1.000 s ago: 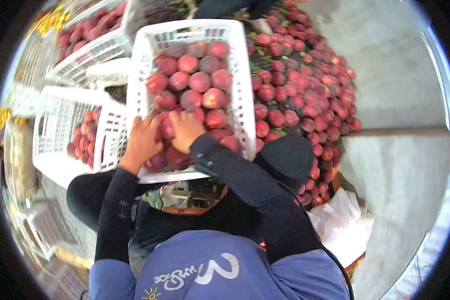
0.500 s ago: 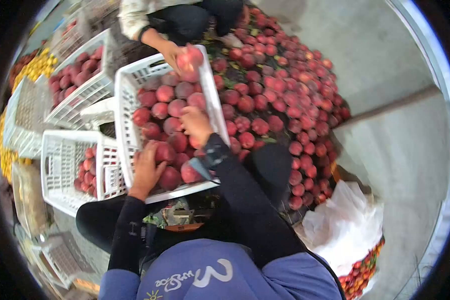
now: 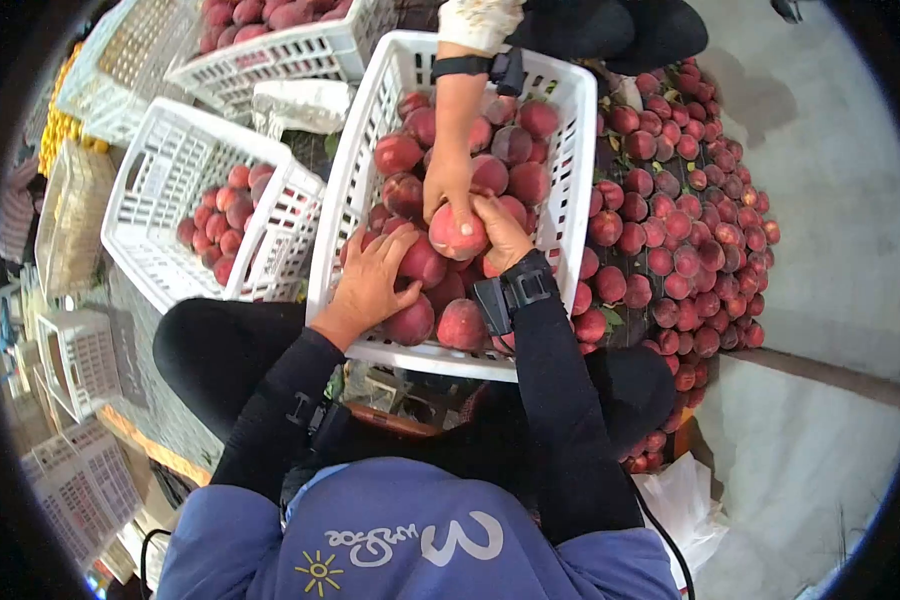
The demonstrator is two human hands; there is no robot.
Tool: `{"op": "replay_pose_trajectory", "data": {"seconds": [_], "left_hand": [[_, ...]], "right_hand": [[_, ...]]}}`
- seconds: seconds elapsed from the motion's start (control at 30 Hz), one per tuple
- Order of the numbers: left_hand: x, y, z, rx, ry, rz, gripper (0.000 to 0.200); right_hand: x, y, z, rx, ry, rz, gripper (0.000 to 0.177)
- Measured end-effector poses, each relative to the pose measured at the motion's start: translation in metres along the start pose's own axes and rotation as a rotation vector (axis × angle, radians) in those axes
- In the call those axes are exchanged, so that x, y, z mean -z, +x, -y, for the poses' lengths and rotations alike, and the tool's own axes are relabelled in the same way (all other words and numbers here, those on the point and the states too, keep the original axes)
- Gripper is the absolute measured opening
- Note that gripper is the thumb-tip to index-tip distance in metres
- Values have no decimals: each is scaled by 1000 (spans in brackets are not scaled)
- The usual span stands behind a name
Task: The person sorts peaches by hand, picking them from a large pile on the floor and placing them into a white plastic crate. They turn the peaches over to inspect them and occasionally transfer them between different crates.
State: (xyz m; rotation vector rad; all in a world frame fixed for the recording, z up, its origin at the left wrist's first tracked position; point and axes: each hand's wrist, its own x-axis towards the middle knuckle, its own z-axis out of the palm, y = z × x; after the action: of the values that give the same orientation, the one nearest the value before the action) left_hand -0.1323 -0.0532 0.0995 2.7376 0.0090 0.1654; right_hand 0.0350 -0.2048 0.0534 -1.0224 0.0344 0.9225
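Note:
A white plastic crate [image 3: 587, 150] of large red peaches stands in front of me. My left hand [image 3: 368, 285] lies over the peaches at its near left side, fingers spread and touching a dark red peach [image 3: 422, 262]. My right hand [image 3: 505, 235] is curled against the right side of a lighter peach [image 3: 458, 238] in the middle. A co-worker's hand [image 3: 450, 185] reaches down from the far side and touches that same peach. My right thumb is hidden. Near my left hand, another peach [image 3: 410, 322] rests by the front wall.
A big pile of peaches [image 3: 685, 230] covers the ground to the right, beside a pale floor [image 3: 820, 200]. Other white crates [image 3: 140, 225] with peaches stand at left and far left. A clear plastic bag [image 3: 685, 505] lies at lower right. The co-worker's dark-clothed legs [image 3: 580, 28] are opposite.
The view has shifted, so the crate appears further right. The co-worker's hand has brought a peach from the far rim to mid-crate, where my right hand now touches it. My left hand remains at the near left.

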Motion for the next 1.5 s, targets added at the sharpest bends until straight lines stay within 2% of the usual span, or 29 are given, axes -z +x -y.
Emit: {"op": "replay_pose_trajectory", "data": {"seconds": [0.03, 0.07, 0.13, 0.17, 0.23, 0.27, 0.37, 0.47, 0.53, 0.57, 0.67, 0.73, 0.8, 0.83, 0.87, 0.93, 0.97, 1.0, 1.03, 1.07, 1.1, 1.2, 1.23, 1.27, 1.33, 1.4, 1.47, 1.5], "left_hand": [[-1, 0, 1, -8, 2, -2, 66], [-1, -1, 2, -18, 7, -6, 66], [-1, -2, 2, 19, -36, 23, 68], [-1, -2, 2, 24, -18, 34, 69], [-8, -3, 4, 11, -4, -20, 68], [-8, -3, 4, 15, -13, -25, 68], [-7, -3, 1, 22, -5, -22, 70], [-7, -5, -1, 18, -3, -28, 70], [-10, -1, -5, 22, 29, -54, 71], [-13, 0, -7, 14, 23, -62, 71], [-15, -2, -9, 16, -9, -79, 74], [-7, -5, -13, -20, 24, -31, 81], [-4, -5, -22, -23, 8, 22, 87], [-5, -7, -28, -73, 20, 31, 89], [-6, -7, -33, -124, 31, 40, 91], [-7, -6, -36, -108, 14, 51, 93], [-8, -7, -37, -110, 21, 47, 93], [-10, -6, -37, -110, 29, 41, 93], [-10, -6, -37, -113, 27, 30, 93], [-9, -5, -37, -118, 29, 38, 92], [-8, -5, -38, -109, 33, 53, 92], [-4, -3, -46, -76, 45, 87, 90], [-4, -2, -46, -78, 55, 99, 89], [-4, -2, -46, -74, 69, 111, 89], [-5, -1, -47, -70, 85, 133, 90], [-6, 1, -48, -61, 92, 157, 91], [-7, 4, -48, -59, 120, 191, 90], [-7, 6, -49, -57, 129, 198, 90]], "right_hand": [[1, -2, -5, -14, 4, -41, 28], [4, -4, -6, -22, 9, -26, 32], [-5, -22, 3, 131, -406, -169, 39], [-7, -29, -1, 122, -420, -164, 39], [-11, -47, -7, 193, -1109, -368, 48], [-16, -53, -18, 302, -1318, -364, 47], [-14, -55, -29, 318, -1381, -416, 40], [-6, -50, -33, 356, -1426, -334, 36], [-17, -53, -29, 346, -1681, -238, 34], [-32, -58, -31, 434, -1856, -351, 31], [-30, -57, -36, 513, -1798, -383, 31], [-21, -53, -35, 466, -1685, -376, 37], [-22, -50, -25, 368, -1320, -281, 44], [-19, -50, -16, 192, -1122, -210, 52], [-16, -49, -15, 200, -1114, -232, 52], [-10, -48, -17, 192, -892, -105, 55], [3, -46, -20, 207, -840, -6, 58], [2, -49, 6, 102, -896, 116, 55], [18, -44, 20, 235, -1082, 197, 49], [-35, -94, 82, 123, -924, 52, 44], [-21, -104, 109, 409, -1183, 70, 48], [-14, -188, 204, 318, -1167, -163, 48], [12, -202, 216, 349, -1130, -197, 46], [49, -207, 214, 413, -1108, -215, 46], [136, -205, 176, 343, -1042, -254, 48], [180, -196, 121, 51, -1117, -377, 50], [275, -162, 9, 257, -1002, -308, 64], [274, -155, -8, 249, -985, -301, 64]]}}
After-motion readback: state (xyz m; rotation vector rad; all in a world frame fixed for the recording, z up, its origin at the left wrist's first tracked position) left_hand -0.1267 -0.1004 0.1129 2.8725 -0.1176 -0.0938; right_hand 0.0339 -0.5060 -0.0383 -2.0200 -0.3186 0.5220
